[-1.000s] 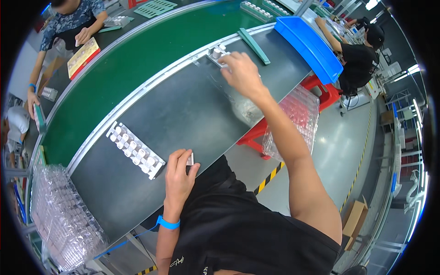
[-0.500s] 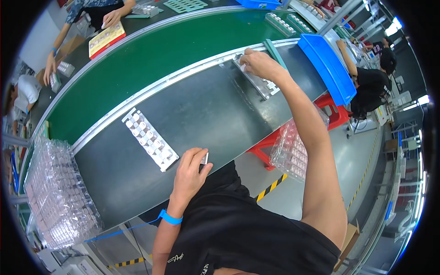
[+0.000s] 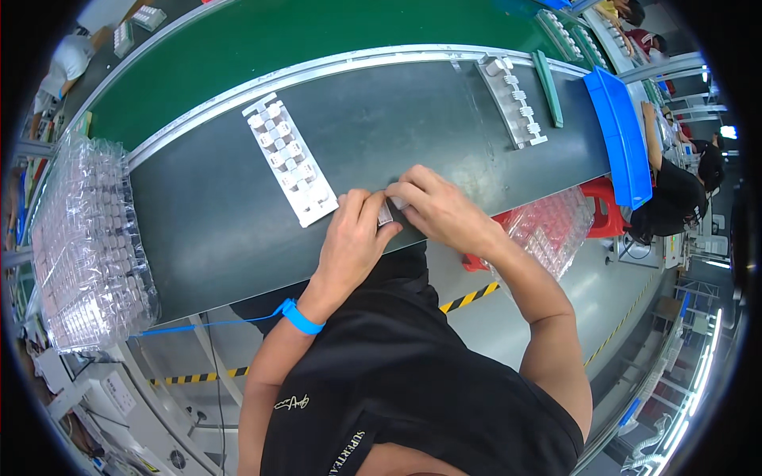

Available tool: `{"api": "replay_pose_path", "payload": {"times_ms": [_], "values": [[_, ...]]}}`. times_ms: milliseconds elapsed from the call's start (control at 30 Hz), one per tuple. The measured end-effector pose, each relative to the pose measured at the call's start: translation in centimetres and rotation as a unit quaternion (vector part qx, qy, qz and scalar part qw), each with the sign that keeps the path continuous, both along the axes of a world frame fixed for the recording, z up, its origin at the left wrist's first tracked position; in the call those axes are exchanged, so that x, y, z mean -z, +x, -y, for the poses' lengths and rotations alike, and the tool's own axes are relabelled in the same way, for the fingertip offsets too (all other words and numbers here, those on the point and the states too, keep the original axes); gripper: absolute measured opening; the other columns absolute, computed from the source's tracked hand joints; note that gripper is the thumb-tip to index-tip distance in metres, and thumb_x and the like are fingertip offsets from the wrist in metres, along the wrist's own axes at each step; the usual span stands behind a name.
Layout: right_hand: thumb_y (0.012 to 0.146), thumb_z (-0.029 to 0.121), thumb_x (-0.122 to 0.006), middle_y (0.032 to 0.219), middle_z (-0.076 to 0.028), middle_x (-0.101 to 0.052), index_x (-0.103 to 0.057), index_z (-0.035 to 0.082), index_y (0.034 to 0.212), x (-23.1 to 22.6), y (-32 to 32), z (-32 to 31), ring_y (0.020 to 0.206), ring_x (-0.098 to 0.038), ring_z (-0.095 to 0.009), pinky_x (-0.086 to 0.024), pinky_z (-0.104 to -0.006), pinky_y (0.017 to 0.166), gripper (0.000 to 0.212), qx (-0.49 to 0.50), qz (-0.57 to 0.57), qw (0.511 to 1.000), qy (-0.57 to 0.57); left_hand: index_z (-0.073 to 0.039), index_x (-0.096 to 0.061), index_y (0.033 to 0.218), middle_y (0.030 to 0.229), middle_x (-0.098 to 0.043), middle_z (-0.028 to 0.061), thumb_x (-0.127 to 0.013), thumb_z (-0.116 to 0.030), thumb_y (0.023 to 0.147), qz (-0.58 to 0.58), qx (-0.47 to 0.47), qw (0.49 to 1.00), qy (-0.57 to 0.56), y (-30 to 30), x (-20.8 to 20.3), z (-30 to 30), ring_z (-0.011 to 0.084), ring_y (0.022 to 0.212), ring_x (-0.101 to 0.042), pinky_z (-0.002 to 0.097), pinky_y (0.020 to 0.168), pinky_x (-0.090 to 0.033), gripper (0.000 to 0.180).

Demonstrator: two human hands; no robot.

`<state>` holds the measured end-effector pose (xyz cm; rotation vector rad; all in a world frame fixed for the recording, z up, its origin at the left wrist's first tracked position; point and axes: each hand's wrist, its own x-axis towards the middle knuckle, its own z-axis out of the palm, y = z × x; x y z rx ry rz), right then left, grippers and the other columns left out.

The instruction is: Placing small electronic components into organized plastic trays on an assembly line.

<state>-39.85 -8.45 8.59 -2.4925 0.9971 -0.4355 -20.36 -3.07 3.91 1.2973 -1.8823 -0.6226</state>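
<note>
My left hand is closed at the front edge of the dark work surface, with a small white block between thumb and fingers. Right beside it, my right hand pinches another small whitish piece, partly covered by the fingertips. The two pieces are close together; whether they touch I cannot tell. Just beyond my left hand lies a white tray filled with rows of small white parts. Farther right rests a narrow metallic fixture with white toothed pieces along one side and a part at its far end.
A green bar lies right of the fixture, before a blue bin. Stacked clear plastic trays stand at the left end. Behind runs a green conveyor. More clear packaging sits on a red stool. A blue wrist strap's cord trails left.
My right hand has come back from the fixture to beside my left hand, now with a small piece in its fingers. The view has shifted, so the surface appears higher and farther right.
</note>
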Motion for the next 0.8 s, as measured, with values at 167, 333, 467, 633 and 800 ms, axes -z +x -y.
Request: {"api": "replay_pose_path", "payload": {"times_ms": [167,333,467,633,800], "values": [[0.085,-0.003,-0.069,0.11,-0.011,-0.06,-0.064,0.005,0.118,-1.6,-1.1,-0.5,0.092,-0.065,-0.025,-0.055,-0.0372,0.083,0.034,0.087,0.108,0.967,0.215,0.003,-0.063,0.121,0.108,-0.057,0.0157,-0.086,-0.008,0.073,-0.003,-0.01,1.0,-0.008,-0.1,-0.2,-0.1,0.0367,0.097,-0.059,0.045,0.083,-0.051,0.055],[0.085,0.001,-0.072,0.097,-0.009,-0.066,-0.067,0.001,0.11,-1.9,-4.5,3.0,0.084,-0.064,-0.019,-0.053,-0.0312,0.076,0.026,0.18,0.116,0.975,0.057,0.003,-0.064,0.126,0.109,-0.059,0.0148,-0.088,-0.009,0.073,0.005,-0.016,1.0,0.002,-0.4,-0.3,0.1,0.0331,0.098,-0.058,0.0417,0.085,-0.05,0.059],[0.088,0.007,-0.072,0.1,-0.014,-0.07,-0.069,0.001,0.11,-2.7,-8.4,7.1,0.088,-0.069,-0.024,-0.055,-0.0348,0.076,0.023,0.281,0.089,0.955,-0.023,0.002,-0.067,0.122,0.108,-0.059,0.0141,-0.086,-0.008,0.074,0.006,-0.013,1.0,-0.005,-0.9,-0.6,0.6,0.0328,0.097,-0.059,0.0424,0.083,-0.05,0.053],[0.088,0.015,-0.072,0.097,-0.015,-0.074,-0.071,-0.001,0.111,-2.2,-12.4,12.3,0.089,-0.071,-0.024,-0.055,-0.0353,0.082,0.028,0.358,0.052,0.925,-0.112,0.002,-0.068,0.116,0.105,-0.058,0.0145,-0.083,-0.005,0.076,0.003,-0.009,1.0,-0.021,-0.6,-0.3,0.6,0.0343,0.095,-0.058,0.0442,0.081,-0.05,0.043],[0.087,0.026,-0.07,0.105,-0.019,-0.075,-0.073,0.003,0.115,-0.6,-15.8,19.3,0.101,-0.071,-0.036,-0.055,-0.0441,0.09,0.037,0.415,0.009,0.904,-0.099,0.003,-0.068,0.117,0.106,-0.059,0.0148,-0.082,-0.004,0.077,0.002,0.001,1.0,-0.021,-0.3,-0.3,0.2,0.034,0.096,-0.058,0.0438,0.082,-0.051,0.043]]}}
